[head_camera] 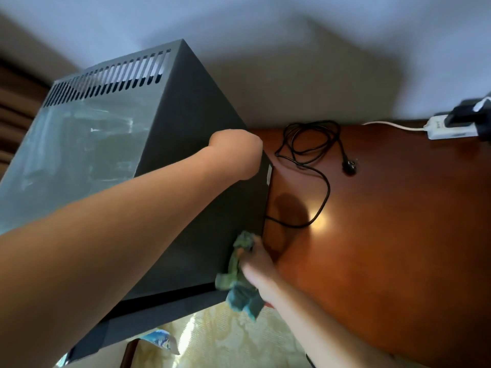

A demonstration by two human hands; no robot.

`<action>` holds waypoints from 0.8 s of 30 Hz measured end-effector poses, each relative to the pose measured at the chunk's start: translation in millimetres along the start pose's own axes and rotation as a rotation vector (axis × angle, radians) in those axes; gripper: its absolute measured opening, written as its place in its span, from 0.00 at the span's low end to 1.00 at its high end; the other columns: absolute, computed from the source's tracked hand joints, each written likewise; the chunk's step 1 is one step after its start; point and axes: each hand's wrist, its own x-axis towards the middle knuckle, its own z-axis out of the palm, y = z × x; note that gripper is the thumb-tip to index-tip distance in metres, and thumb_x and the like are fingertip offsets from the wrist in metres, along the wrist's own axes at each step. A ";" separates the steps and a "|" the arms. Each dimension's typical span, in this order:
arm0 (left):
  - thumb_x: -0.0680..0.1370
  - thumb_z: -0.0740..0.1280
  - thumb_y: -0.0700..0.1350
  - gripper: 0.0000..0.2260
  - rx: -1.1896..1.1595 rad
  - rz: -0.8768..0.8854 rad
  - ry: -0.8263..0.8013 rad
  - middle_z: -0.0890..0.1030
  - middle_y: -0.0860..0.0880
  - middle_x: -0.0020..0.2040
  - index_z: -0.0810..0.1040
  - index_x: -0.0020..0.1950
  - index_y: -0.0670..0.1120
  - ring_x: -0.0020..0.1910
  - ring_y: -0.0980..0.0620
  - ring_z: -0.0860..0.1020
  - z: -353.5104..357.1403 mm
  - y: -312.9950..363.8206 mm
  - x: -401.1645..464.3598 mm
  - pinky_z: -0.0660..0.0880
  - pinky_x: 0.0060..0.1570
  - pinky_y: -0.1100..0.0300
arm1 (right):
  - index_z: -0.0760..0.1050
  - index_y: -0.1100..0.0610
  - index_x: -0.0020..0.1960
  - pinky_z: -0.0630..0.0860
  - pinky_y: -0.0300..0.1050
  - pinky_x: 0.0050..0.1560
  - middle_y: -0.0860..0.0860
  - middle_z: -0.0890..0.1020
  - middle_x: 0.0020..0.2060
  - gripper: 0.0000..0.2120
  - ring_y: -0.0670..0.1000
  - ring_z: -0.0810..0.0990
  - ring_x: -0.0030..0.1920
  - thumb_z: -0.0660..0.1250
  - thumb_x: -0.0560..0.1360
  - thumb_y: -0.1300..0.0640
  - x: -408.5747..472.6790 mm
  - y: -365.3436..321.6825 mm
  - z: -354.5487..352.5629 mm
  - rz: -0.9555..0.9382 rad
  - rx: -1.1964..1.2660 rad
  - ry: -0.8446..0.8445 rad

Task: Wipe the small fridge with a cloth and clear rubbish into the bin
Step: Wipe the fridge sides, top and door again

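Note:
The small dark grey fridge [191, 123] stands on a reddish wooden tabletop [398, 235], tilted in view, its top showing wipe streaks and a row of vent slots. My left hand [239, 152] reaches across the fridge's side to its far back edge; its fingers are hidden behind that edge. My right hand [259, 264] holds a crumpled green-blue cloth [240, 274] pressed against the fridge's lower right side near the corner.
A black power cord [310, 150] with its plug [350, 166] lies loose on the tabletop behind the fridge. A white power strip [449, 128] sits at the far right by the wall. A crumpled blue-white wrapper [159, 341] lies below on pale patterned fabric.

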 end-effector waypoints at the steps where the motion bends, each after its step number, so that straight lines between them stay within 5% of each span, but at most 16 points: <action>1: 0.79 0.64 0.39 0.21 -0.009 -0.002 -0.001 0.77 0.45 0.63 0.72 0.73 0.48 0.59 0.42 0.79 -1.9 -2.3 -0.1 0.74 0.44 0.51 | 0.70 0.46 0.58 0.76 0.47 0.60 0.52 0.79 0.54 0.13 0.51 0.79 0.53 0.63 0.77 0.59 -16.1 -0.5 6.2 0.003 0.010 -0.033; 6: 0.79 0.65 0.39 0.16 -0.015 0.032 0.090 0.79 0.46 0.57 0.77 0.66 0.48 0.53 0.43 0.80 -11.1 -15.9 -5.5 0.73 0.39 0.51 | 0.70 0.41 0.60 0.79 0.50 0.59 0.47 0.80 0.52 0.14 0.48 0.80 0.53 0.65 0.77 0.54 -52.4 -59.7 9.3 -0.189 0.117 -0.118; 13: 0.77 0.63 0.37 0.12 0.026 0.156 0.343 0.80 0.48 0.50 0.80 0.56 0.48 0.47 0.43 0.80 -16.2 -37.4 -35.3 0.73 0.35 0.52 | 0.71 0.45 0.62 0.77 0.50 0.58 0.53 0.80 0.54 0.11 0.53 0.80 0.53 0.60 0.82 0.57 -0.1 -73.9 0.4 -0.138 0.137 0.158; 17: 0.78 0.62 0.37 0.14 -0.019 0.221 0.444 0.80 0.47 0.53 0.80 0.59 0.47 0.53 0.42 0.79 -9.1 -56.8 -64.6 0.81 0.46 0.47 | 0.71 0.47 0.65 0.82 0.51 0.51 0.56 0.81 0.53 0.13 0.56 0.82 0.51 0.62 0.81 0.54 -26.0 -45.9 22.2 -0.010 0.127 0.142; 21: 0.81 0.61 0.42 0.18 -0.031 0.324 0.587 0.72 0.47 0.71 0.76 0.70 0.49 0.71 0.42 0.67 4.9 -83.1 -96.6 0.76 0.61 0.44 | 0.73 0.47 0.63 0.83 0.51 0.49 0.57 0.84 0.51 0.11 0.57 0.84 0.49 0.63 0.81 0.54 -65.0 -61.6 36.5 -0.080 0.148 0.139; 24: 0.81 0.61 0.43 0.19 -0.096 0.372 0.666 0.69 0.49 0.74 0.75 0.72 0.53 0.74 0.43 0.64 10.9 -104.0 -120.9 0.74 0.65 0.43 | 0.76 0.46 0.62 0.83 0.53 0.53 0.55 0.86 0.49 0.11 0.57 0.86 0.49 0.65 0.80 0.53 -97.5 -88.0 45.8 -0.168 0.108 0.159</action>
